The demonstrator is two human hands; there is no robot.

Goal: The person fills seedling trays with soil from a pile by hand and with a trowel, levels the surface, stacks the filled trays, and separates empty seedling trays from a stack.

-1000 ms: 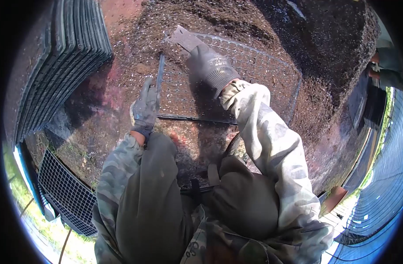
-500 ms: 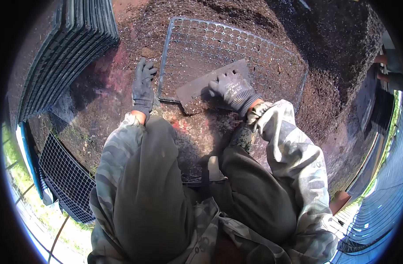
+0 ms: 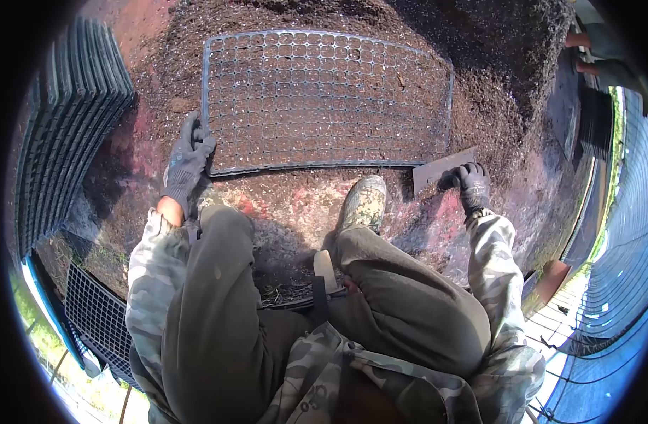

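A seedling tray point(image 3: 324, 106) lies flat, its cells filled with dark soil mix and many cell rims showing. At its left edge, near the front corner, my gloved left hand point(image 3: 188, 157) has its fingers curled against the rim, gripping it. My gloved right hand point(image 3: 472, 185) is closed on a flat scraper plate point(image 3: 437, 172), just off the tray's front right corner. The plate rests low over the ground, its left end beside the tray's corner. The glove hides the grip end of the plate.
A tall stack of trays point(image 3: 69, 134) stands at the left. Loose soil mix point(image 3: 508, 92) is heaped behind and right of the tray. My boot point(image 3: 364, 205) is close to the tray's front edge. Another person's legs point(image 3: 599, 53) show at the upper right.
My right hand has swept the scraper from mid-tray to beyond the front right corner, exposing the cell rims. My left hand has closed from open fingers onto the tray's left edge.
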